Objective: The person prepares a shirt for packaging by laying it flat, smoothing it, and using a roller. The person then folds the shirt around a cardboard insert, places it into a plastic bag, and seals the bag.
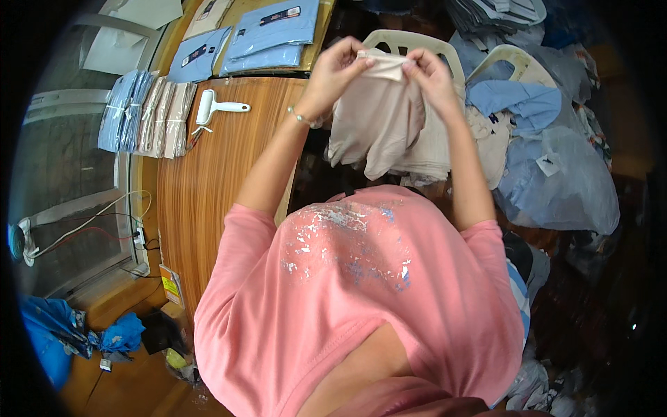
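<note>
Both my hands are raised in front of me, pinching the top edge of a beige garment point(379, 115). Its band is stretched between them, and the cloth hangs down in loose folds. My left hand point(338, 69) closes on the band's left end, a beaded bracelet around the wrist. At the right end, the thumb and fingers of my right hand point(429, 75) are closed on the same band. Behind the garment stands a cream plastic chair point(445, 48), with more beige cloth point(434, 149) stacked at its seat.
A wood-grain table point(229, 167) at left carries a white lint roller point(208, 108), bundles of bagged garments point(128, 115) and folded blue packs point(271, 35). At right, a second chair point(517, 62) bears blue cloth point(517, 101); a clear plastic bag point(563, 181) of blue clothing sits beside it.
</note>
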`<state>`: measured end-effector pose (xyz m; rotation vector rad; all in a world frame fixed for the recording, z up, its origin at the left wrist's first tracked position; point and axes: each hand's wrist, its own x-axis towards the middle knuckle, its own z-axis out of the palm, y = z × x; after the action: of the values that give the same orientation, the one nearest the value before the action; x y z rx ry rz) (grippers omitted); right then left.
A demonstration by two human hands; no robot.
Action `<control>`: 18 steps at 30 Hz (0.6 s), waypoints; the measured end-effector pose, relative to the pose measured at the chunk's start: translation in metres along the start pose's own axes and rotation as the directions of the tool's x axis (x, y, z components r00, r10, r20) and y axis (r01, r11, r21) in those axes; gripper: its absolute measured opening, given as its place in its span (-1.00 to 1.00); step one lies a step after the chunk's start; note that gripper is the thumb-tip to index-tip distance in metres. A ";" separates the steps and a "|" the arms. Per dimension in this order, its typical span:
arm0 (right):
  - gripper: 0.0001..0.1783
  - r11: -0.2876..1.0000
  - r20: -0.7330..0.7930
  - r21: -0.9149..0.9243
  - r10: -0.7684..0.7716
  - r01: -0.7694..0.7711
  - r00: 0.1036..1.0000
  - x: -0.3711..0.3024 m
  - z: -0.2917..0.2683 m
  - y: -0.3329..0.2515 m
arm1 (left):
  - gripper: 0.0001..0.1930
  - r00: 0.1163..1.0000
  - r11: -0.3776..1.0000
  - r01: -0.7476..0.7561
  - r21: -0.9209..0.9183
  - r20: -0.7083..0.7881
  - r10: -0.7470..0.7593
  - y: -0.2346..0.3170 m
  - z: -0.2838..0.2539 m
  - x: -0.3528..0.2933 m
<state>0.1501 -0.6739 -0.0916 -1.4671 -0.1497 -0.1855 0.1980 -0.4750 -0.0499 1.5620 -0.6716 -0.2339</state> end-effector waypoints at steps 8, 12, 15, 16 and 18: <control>-0.81 0.946 0.318 -0.226 -0.153 0.232 0.935 0.066 -0.022 -0.151 | -0.83 0.974 0.977 -0.182 0.112 -0.117 0.194 0.093 -0.011 0.048; -0.85 0.900 0.180 -0.435 0.099 -0.011 0.979 0.031 -0.031 -0.066 | -0.81 0.995 0.994 0.058 0.093 -0.082 -0.051 0.031 -0.007 0.000; -0.81 0.958 0.148 -0.284 0.074 -0.030 0.986 -0.013 -0.027 0.018 | -0.82 0.988 0.984 0.130 0.124 -0.094 -0.119 -0.034 0.010 -0.027; -0.80 0.975 0.162 -0.191 0.142 -0.110 0.976 -0.020 -0.027 0.037 | -0.83 0.991 0.986 0.091 0.139 -0.114 -0.075 -0.049 0.013 -0.038; -0.78 0.956 0.171 -0.095 0.289 -0.276 0.942 -0.041 -0.017 0.044 | -0.85 0.993 0.931 0.090 0.354 -0.109 -0.054 -0.060 0.013 -0.059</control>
<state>0.1190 -0.6851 -0.1450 -1.5563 -0.0800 0.1806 0.1605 -0.4561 -0.1239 1.9386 -0.6027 -0.0896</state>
